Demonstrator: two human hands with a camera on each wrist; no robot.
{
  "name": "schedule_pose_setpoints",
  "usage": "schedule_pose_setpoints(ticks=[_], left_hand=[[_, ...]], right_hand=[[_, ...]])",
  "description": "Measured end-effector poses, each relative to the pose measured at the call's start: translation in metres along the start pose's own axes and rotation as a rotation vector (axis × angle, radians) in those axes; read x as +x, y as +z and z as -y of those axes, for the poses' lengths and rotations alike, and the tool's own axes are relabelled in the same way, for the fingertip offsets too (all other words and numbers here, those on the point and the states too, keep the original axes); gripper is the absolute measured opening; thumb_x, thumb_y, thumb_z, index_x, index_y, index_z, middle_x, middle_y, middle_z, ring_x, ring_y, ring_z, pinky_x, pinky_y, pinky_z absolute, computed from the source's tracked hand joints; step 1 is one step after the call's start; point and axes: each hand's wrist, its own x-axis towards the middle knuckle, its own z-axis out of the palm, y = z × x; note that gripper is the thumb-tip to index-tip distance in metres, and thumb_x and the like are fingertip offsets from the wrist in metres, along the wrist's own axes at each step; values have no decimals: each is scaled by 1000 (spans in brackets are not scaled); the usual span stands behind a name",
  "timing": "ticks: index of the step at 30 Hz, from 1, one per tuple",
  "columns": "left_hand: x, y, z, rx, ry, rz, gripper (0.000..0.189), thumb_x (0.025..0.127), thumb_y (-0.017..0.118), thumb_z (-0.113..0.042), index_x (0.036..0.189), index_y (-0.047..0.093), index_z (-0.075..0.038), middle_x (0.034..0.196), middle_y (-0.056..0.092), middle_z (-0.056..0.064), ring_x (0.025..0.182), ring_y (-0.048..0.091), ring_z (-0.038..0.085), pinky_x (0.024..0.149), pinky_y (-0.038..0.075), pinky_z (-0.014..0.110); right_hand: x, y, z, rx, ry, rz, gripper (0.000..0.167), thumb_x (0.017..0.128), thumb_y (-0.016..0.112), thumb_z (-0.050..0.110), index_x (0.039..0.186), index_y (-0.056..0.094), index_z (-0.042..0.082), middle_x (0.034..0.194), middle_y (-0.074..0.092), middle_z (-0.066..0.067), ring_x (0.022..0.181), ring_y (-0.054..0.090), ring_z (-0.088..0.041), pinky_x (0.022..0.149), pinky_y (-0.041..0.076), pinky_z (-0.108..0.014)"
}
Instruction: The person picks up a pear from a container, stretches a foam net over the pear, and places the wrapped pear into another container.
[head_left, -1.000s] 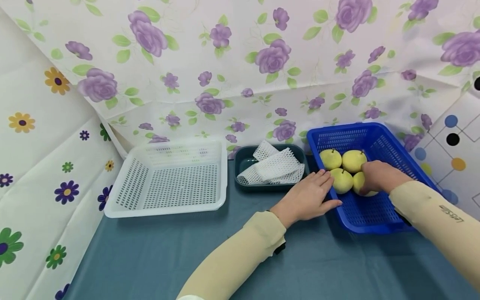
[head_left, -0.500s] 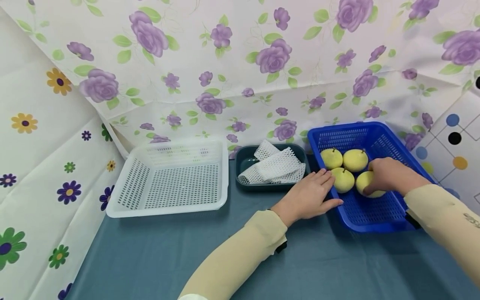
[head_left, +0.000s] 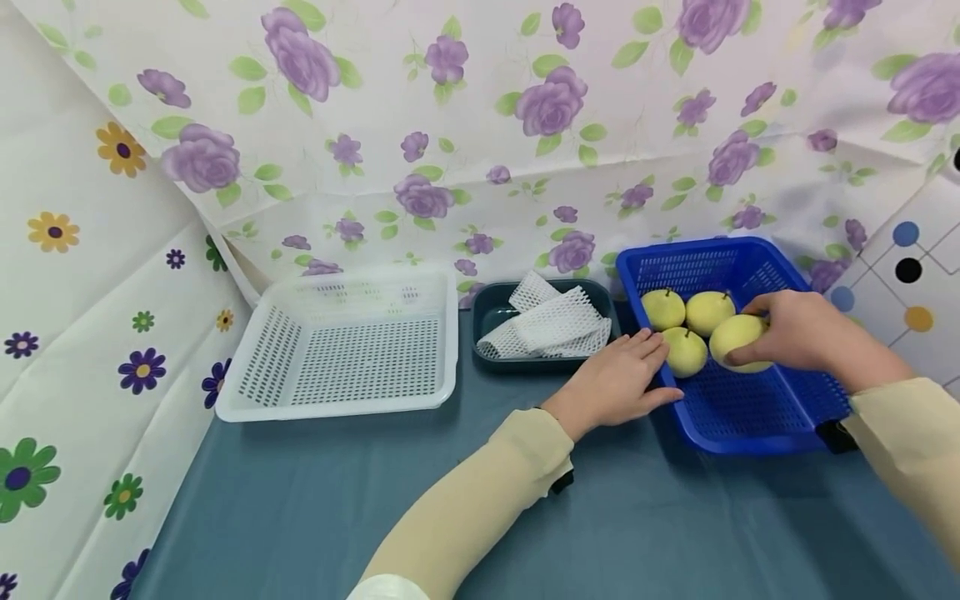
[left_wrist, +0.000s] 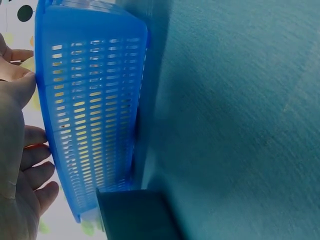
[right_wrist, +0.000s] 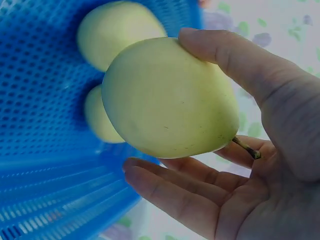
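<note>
On the table, the left hand rests its relaxed fingers on the left rim of the blue basket, which stands towards the far right corner; light pressure there should keep the basket from sliding. Over that basket, the right hand grips a pear between thumb and fingers, its stem pointing towards the palm. The pear appears raised above its neighbours; an even hold and a straight lift would best avoid bruising or bumping. Just beyond, three more pears cluster along the basket's left wall. Left of it, near the table's far edge, are a white basket and, between the baskets, a dark tray holding white foam netting.
</note>
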Motion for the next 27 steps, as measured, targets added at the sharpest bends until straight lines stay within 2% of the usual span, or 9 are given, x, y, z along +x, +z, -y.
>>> schedule_pose_setpoints(ticks=[5, 9, 12, 19, 27], left_hand=[[-9, -6, 9, -5, 8, -35, 75, 92, 18, -67, 151, 18, -21, 157, 15, -1, 146, 9, 14, 119, 12, 30], [-19, -17, 20, -12, -2, -74, 73, 93, 20, -64, 150, 21, -19, 157, 17, 2, 146, 10, 16, 119, 13, 31], [-28, -27, 29, -33, -38, -93, 71, 94, 24, -63, 149, 23, -18, 156, 18, 3, 146, 11, 17, 119, 13, 31], [-55, -44, 51, -140, -106, -194, 67, 95, 36, -57, 147, 31, -15, 155, 26, 5, 145, 17, 18, 119, 16, 30], [-88, -57, 71, -239, -222, -285, 66, 94, 38, -58, 147, 32, -21, 151, 34, 1, 141, 29, 17, 114, 29, 35]], right_hand=[[-5, -5, 20, 47, -21, -32, 103, 57, 72, 74, 124, 55, -2, 107, 63, -25, 87, 60, -34, 60, 49, -39], [-9, -9, 37, 90, -42, -45, 97, 60, 73, 70, 126, 54, 1, 110, 62, -24, 91, 59, -34, 62, 50, -40], [-12, -12, 49, 116, -56, -57, 95, 59, 74, 69, 127, 54, 5, 109, 61, -23, 90, 58, -32, 62, 50, -39], [-17, -13, 79, 164, -104, -126, 86, 60, 77, 65, 124, 57, 10, 107, 64, -18, 89, 60, -28, 61, 50, -37], [-16, -11, 109, 244, -139, -193, 86, 61, 76, 64, 128, 55, 14, 111, 63, -12, 96, 59, -28, 70, 53, -44]])
